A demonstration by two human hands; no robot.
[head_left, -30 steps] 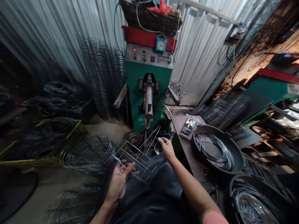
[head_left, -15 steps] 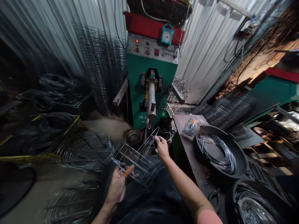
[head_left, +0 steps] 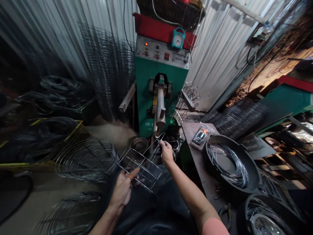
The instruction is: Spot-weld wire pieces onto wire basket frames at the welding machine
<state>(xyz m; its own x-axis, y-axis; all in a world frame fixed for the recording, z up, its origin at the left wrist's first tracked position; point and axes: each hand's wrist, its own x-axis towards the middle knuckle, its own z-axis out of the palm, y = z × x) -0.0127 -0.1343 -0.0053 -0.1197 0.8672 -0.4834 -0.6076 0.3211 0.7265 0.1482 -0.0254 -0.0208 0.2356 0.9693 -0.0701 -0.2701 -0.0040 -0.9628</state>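
A wire rack (head_left: pixel 144 168) made of thin welded rods is held tilted over my lap. My left hand (head_left: pixel 124 186) grips its near-left edge, thumb on top of the rods. With the fingertips of my right hand (head_left: pixel 167 151) I pinch the rack's narrow far end, which has a bent wire loop. That end lies just under the electrode tip of a green spot welding machine (head_left: pixel 140 94); I cannot tell whether they touch. Beneath the rack's far side is a round metal bowl (head_left: pixel 139 144).
On the right-hand table (head_left: pixel 193 156) lie a phone (head_left: pixel 201 135) and a black pan (head_left: pixel 256 173) of wire rings. Coiled wire hoops (head_left: pixel 85 160) stand at left beside a yellow crate (head_left: pixel 84 129). Tall stacked wire pieces (head_left: pixel 105 68) lean against the corrugated wall.
The rack's near edge has tipped a little in my hands, and its far end has come closer under the electrode. Both hands keep their hold. The view has shifted slightly.
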